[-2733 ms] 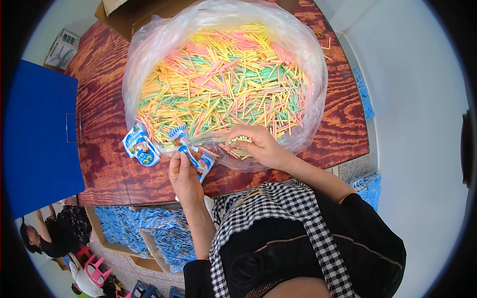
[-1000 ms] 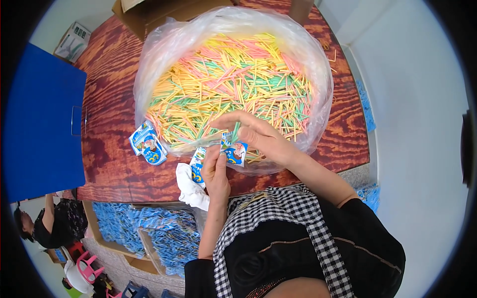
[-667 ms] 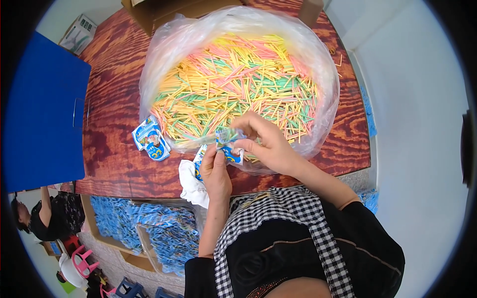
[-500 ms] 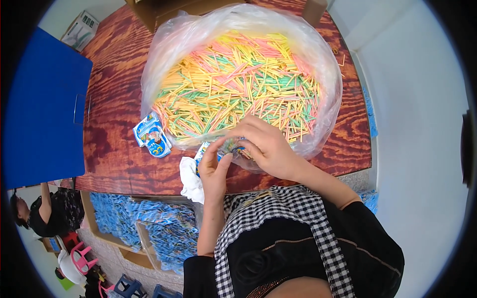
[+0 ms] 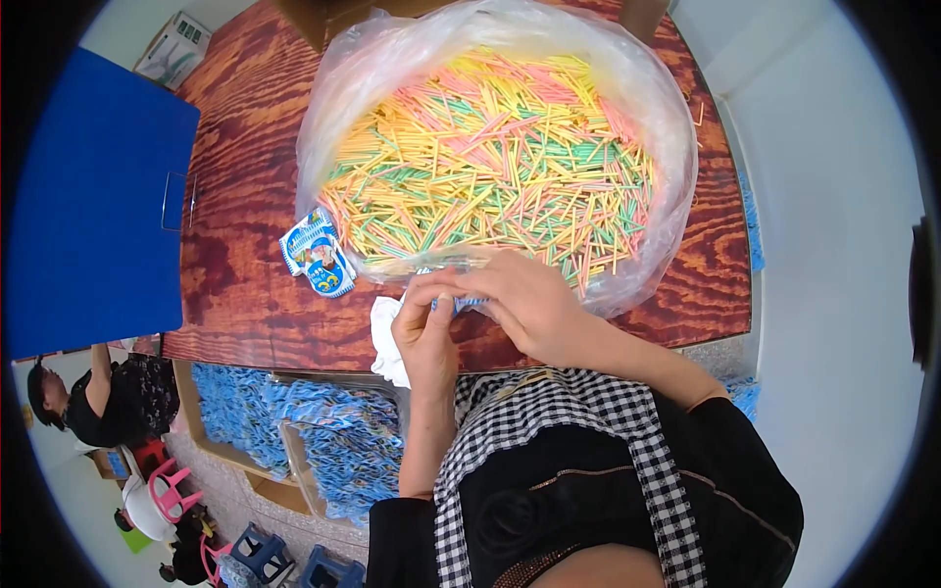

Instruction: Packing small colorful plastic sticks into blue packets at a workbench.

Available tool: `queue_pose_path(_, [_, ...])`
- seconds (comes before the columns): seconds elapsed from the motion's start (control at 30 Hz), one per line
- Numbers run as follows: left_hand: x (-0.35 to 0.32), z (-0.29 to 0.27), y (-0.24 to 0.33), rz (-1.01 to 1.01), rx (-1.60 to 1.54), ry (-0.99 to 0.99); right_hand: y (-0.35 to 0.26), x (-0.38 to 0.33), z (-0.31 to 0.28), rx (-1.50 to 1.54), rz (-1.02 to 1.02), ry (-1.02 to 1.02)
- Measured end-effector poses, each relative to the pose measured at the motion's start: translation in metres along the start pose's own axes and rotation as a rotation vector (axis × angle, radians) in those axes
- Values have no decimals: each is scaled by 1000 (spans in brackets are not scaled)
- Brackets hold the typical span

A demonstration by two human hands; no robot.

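Note:
My left hand (image 5: 428, 328) and my right hand (image 5: 534, 304) meet at the table's near edge, fingers closed around a small blue-and-white packet (image 5: 469, 304). Most of the packet is hidden behind my fingers. Just beyond them lies a large clear plastic bag (image 5: 671, 211), its mouth spread wide. Thin yellow, pink and green sticks (image 5: 500, 162) fill it. Left of the bag, several flat blue-and-white packets (image 5: 319, 255) lie overlapped on the table. A crumpled white cloth or tissue (image 5: 386, 343) rests against my left hand.
The red-brown wood-grain table (image 5: 240, 196) has a blue panel (image 5: 98, 206) along its left. Cartons (image 5: 201, 426) of blue packets stand below its near edge. A cardboard box (image 5: 299, 20) and a white box (image 5: 173, 49) sit at the back. Another person (image 5: 108, 397) is at the lower left.
My hands have drawn closer together, and the right fingers now cover the packet more. The packet's blue striped end shows between them. The whole view has shifted slightly.

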State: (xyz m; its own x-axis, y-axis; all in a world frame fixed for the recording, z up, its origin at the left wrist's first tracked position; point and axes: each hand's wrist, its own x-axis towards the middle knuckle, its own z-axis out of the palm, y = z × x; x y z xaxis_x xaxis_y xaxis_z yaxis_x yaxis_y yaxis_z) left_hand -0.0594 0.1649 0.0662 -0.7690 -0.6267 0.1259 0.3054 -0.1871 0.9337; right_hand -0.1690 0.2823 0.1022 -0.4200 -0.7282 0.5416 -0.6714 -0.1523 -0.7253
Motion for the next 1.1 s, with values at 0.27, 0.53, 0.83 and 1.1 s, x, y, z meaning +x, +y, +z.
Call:
queue_pose_path(0.27, [32, -92, 23, 73, 366, 523, 6, -2, -8, 91, 264, 9])
queue_pose_path(0.53, [99, -148, -36, 290, 1165, 781, 12, -18, 6, 65, 295, -175])
queue_pose_path(0.83, [19, -74, 2, 211, 1261, 345, 38, -14, 27, -184, 440, -172])
queue_pose_path(1.1, [-27, -46, -21, 228, 1225, 178, 61, -5, 96, -264, 423, -229])
